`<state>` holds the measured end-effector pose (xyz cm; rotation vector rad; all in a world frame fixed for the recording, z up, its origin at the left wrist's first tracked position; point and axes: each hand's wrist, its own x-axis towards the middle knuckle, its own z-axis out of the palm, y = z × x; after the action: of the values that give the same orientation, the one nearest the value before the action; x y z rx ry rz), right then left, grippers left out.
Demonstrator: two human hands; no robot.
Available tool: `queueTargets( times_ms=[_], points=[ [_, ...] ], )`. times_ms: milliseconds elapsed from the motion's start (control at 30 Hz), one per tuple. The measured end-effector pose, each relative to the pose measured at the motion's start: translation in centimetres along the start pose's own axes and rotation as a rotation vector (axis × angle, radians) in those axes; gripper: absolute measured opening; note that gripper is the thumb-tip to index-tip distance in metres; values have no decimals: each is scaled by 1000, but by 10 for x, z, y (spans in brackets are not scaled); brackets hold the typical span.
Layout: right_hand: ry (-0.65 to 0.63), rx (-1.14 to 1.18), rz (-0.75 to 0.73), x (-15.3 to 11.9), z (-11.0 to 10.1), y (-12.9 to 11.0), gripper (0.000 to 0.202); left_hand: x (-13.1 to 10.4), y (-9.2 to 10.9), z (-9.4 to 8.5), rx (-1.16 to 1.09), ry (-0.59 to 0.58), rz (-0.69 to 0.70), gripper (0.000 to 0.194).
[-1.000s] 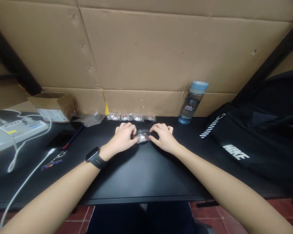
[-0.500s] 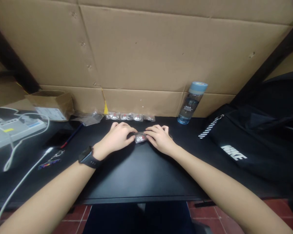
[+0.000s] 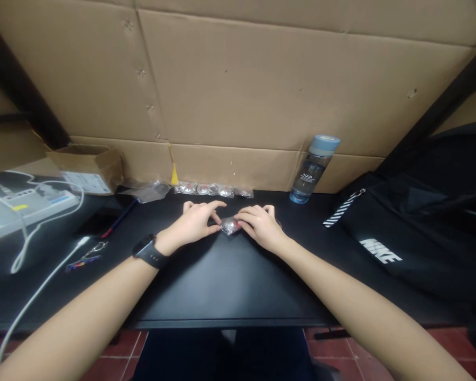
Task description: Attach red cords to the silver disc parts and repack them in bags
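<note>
A small clear plastic packet with a shiny silver and red item in it is between my hands, just above or on the black tabletop. My left hand has its thumb and a finger pinching the packet's left end, with the index finger lifted and stretched out. On the other side, the fingers of my right hand close over the packet's right end and hide part of it. Behind the hands stands a row of several similar wrapped packets along the cardboard wall. What exactly the wrapped item is, I cannot tell.
Left: a power strip with white cables, an open cardboard box, crumpled clear plastic bags, a dark phone and a keychain. Right: a blue-capped water bottle and a black bag.
My left index finger has lifted off the packet and stretched out. The packet has turned slightly and shows more of its face. My right hand has barely moved.
</note>
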<state>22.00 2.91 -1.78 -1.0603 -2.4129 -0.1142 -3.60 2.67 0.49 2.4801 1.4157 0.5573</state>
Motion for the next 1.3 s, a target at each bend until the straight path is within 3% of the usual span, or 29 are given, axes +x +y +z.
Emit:
queueTargets(
  times_ms=[300,533,700,833,967,1300],
  points=[
    [5,83,-2,1,1,3,21,2,7,3,-157,-66,42,56],
    [-85,237,-107,1,2,4,22,1,11,-6,-92,-99,70,19],
    [-111,288,-174,2,6,9,29,1,10,-2,-53,-69,114,15],
    [-178,247,-207,1,-6,-1,39,2,2,3,-23,-22,126,6],
    [-224,163,-213,-2,-21,-19,37,2,-4,-3,2,-14,129,6],
    [-282,-28,-247,-6,-18,-34,40,-3,0,-30,34,311,49,19]
  ],
)
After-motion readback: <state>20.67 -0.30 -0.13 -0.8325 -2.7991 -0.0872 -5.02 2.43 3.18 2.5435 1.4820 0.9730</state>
